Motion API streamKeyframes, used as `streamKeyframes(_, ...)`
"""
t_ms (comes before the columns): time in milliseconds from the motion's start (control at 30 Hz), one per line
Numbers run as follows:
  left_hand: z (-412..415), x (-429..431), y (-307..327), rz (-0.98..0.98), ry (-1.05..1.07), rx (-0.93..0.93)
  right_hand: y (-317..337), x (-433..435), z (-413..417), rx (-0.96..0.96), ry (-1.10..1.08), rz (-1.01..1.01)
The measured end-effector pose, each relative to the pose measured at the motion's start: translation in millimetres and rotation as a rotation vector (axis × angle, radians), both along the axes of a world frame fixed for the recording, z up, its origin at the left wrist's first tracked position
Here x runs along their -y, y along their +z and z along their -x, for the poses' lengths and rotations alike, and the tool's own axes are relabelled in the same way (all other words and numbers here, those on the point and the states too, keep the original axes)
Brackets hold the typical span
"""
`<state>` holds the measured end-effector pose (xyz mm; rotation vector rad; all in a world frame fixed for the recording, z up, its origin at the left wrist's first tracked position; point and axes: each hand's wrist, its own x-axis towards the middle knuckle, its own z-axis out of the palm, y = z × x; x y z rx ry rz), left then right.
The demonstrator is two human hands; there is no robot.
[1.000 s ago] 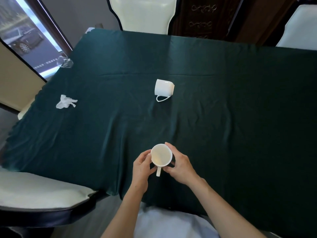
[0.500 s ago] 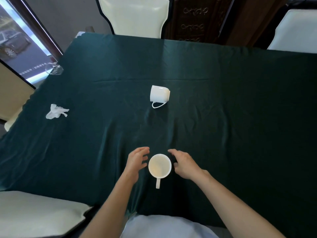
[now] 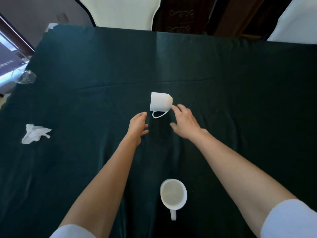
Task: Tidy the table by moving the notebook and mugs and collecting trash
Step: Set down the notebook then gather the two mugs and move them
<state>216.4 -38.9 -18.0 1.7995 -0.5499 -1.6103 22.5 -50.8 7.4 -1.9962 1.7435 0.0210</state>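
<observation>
A white mug point(image 3: 160, 101) lies on its side in the middle of the dark green tablecloth point(image 3: 240, 100), handle toward me. My left hand point(image 3: 138, 125) is open just below and left of it, not touching. My right hand point(image 3: 185, 121) is open, its fingertips at the mug's right end. A second white mug point(image 3: 173, 194) stands upright near the front edge between my forearms, handle toward me. A crumpled white tissue point(image 3: 35, 133) lies at the left. Crumpled clear plastic point(image 3: 27, 77) sits at the left edge. No notebook is in view.
White-backed chairs stand behind the table at the far middle point(image 3: 118, 12) and far right point(image 3: 295, 23). A dark carved cabinet point(image 3: 188, 14) is between them. A window point(image 3: 8, 54) is at the left. A small white scrap point(image 3: 51, 26) sits at the far left corner.
Both hands let go of the upright mug near the front edge and reached forward to the tipped mug. The camera moved forward, so the near mug now sits lower in view.
</observation>
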Motion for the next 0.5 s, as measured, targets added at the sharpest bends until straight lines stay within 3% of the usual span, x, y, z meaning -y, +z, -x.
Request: streamKeyframes(500,5,61,-25,-0.102,0.001,-0.223,-18,86,-63,-0.166,0.055,-0.010)
